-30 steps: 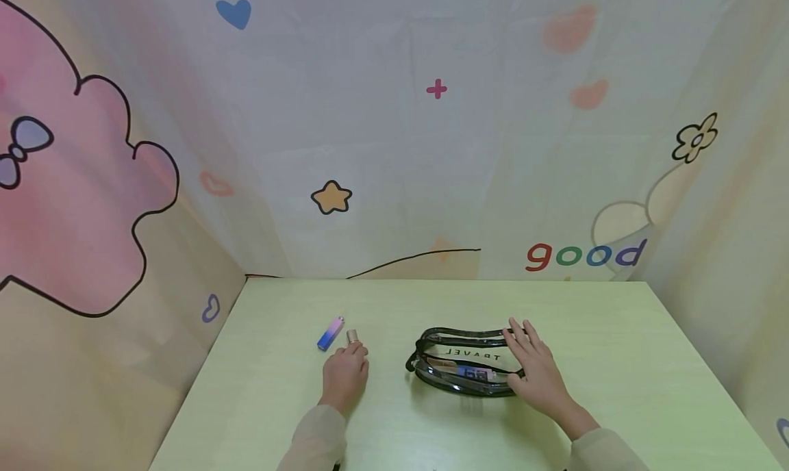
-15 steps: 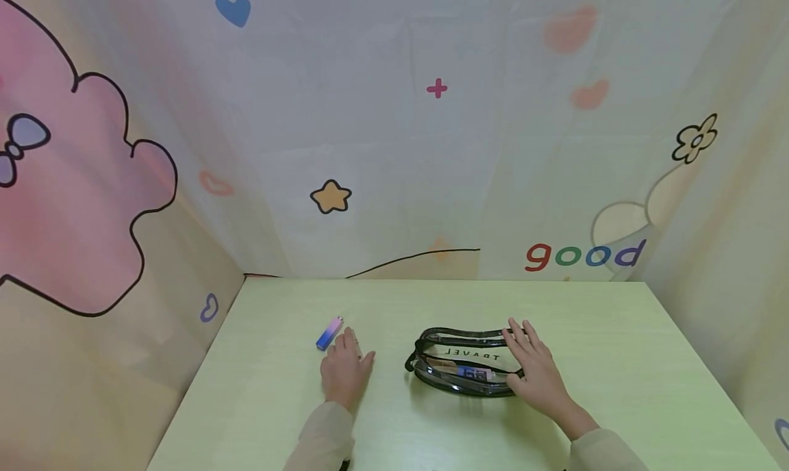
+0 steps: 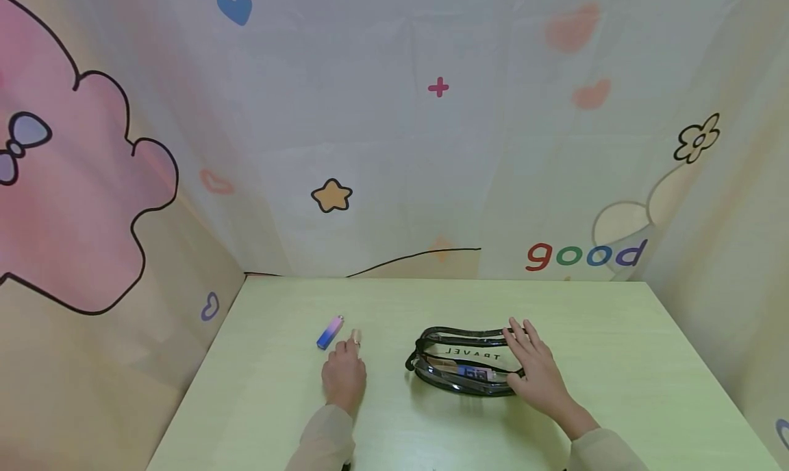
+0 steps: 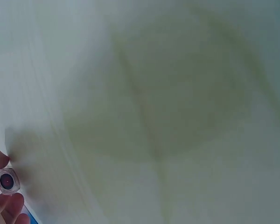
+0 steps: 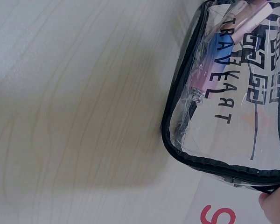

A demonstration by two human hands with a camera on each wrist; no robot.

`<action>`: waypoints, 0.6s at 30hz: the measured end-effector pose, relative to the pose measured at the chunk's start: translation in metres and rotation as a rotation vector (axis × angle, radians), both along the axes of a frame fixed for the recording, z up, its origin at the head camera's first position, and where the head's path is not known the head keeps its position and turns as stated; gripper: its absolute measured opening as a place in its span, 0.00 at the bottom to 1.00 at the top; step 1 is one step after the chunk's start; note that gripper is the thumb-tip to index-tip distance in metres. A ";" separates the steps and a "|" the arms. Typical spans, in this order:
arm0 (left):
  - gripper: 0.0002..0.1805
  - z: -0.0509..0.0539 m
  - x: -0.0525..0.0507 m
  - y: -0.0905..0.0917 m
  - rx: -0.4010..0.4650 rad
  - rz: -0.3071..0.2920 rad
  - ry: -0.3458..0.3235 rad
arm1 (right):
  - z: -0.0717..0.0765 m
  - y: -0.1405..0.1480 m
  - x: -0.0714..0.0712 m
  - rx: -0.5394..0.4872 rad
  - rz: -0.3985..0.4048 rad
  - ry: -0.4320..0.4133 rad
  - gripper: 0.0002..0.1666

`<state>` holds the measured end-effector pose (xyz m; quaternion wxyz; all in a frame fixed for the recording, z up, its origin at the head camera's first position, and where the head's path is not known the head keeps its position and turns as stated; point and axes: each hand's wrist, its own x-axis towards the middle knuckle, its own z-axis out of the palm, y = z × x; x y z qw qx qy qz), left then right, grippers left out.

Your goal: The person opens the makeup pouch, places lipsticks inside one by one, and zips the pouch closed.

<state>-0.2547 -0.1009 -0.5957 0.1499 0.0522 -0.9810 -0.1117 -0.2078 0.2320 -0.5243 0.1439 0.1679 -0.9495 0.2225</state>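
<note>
A clear pouch with black edging (image 3: pixel 462 389) and the word TRAVEL lies on the table, small tubes inside it. The right hand (image 3: pixel 541 378) rests on the pouch's right end with its fingers extended. Left of the pouch, the left hand (image 3: pixel 344 377) pinches a small tube (image 3: pixel 355 337); in the left wrist view the clear square end of the tube (image 4: pixel 7 181) shows between thumb and fingers. Just beyond that hand lies a pink and blue tube (image 3: pixel 330 333). Through the pouch wall in the right wrist view, a pink and blue tube (image 5: pixel 218 57) is visible.
The pale green table (image 3: pixel 394 430) carries these things. A printed curtain (image 3: pixel 394 149) with hearts, a star and the word good hangs behind it, and further curtain stands at both sides.
The left hand spread its fingers beside the small tube, then closed them on it, turning slightly. The right hand and the pouch have stayed in place.
</note>
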 end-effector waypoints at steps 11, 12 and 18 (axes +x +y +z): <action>0.18 -0.006 0.001 -0.005 -0.024 0.016 0.014 | 0.000 -0.001 0.001 -0.001 0.006 0.008 0.41; 0.18 -0.006 0.002 -0.005 -0.019 0.017 0.009 | 0.000 -0.001 0.001 0.000 0.007 0.008 0.41; 0.19 -0.004 0.003 -0.006 0.002 0.015 -0.003 | 0.000 -0.001 0.000 0.002 0.003 0.005 0.41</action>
